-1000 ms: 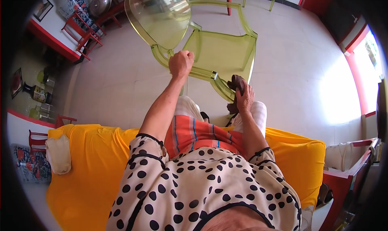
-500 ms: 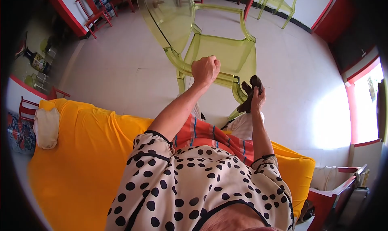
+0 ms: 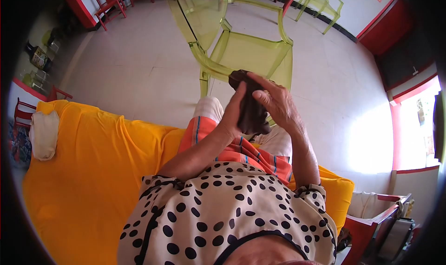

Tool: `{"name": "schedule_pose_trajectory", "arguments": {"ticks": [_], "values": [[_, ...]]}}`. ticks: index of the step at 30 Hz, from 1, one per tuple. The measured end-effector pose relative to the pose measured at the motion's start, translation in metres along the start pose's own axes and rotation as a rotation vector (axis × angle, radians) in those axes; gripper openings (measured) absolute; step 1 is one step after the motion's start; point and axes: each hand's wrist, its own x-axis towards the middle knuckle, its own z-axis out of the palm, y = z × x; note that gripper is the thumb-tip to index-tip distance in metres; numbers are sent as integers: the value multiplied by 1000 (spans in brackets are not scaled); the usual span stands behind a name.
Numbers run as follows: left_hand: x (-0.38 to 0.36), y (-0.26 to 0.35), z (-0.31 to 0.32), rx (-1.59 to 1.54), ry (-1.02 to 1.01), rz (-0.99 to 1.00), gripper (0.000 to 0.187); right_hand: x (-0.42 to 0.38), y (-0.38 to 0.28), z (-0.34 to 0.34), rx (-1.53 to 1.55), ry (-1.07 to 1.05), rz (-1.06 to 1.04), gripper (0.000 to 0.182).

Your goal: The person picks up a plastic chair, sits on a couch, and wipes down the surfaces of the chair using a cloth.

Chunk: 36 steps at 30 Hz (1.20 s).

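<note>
A dark brown object (image 3: 253, 111), perhaps carved or moulded, stands upright between my two hands above my lap. My left hand (image 3: 232, 112) is pressed along its left side, with the thumb raised and the other fingers mostly hidden behind it. From the right, my right hand (image 3: 277, 103) wraps over its upper part, fingers reaching across the top. Its lower end shows below my hands. Red striped cloth (image 3: 200, 131) lies over my lap beneath. What exactly the object is, I cannot make out.
A clear green armchair (image 3: 253, 49) stands just beyond my hands. Yellow cloth (image 3: 93, 163) covers the seat I am on, with a pale cloth (image 3: 44, 135) at its left end. Red chairs (image 3: 108, 7) stand farther back. A red-edged box (image 3: 371, 209) is at the right.
My left hand has left the green chair's arm and come down to the brown object. My right hand has brought the object left, in front of me. My legs and the view have shifted slightly.
</note>
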Motion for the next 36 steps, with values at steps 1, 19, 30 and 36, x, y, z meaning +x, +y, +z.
{"name": "schedule_pose_trajectory", "arguments": {"ticks": [1,19,30,36], "values": [[-4,11,-3,-47,17,-14,48,7,0,-3,-52,-41,31,50],[79,148,-40,2262,-17,940,44,60,114,31,-670,246,-267,26],[109,106,-11,2211,-132,1040,45,74,173,-57,-592,168,-371,22],[118,56,12,2209,-167,982,43,63,193,-91,-635,167,-332,24]]}}
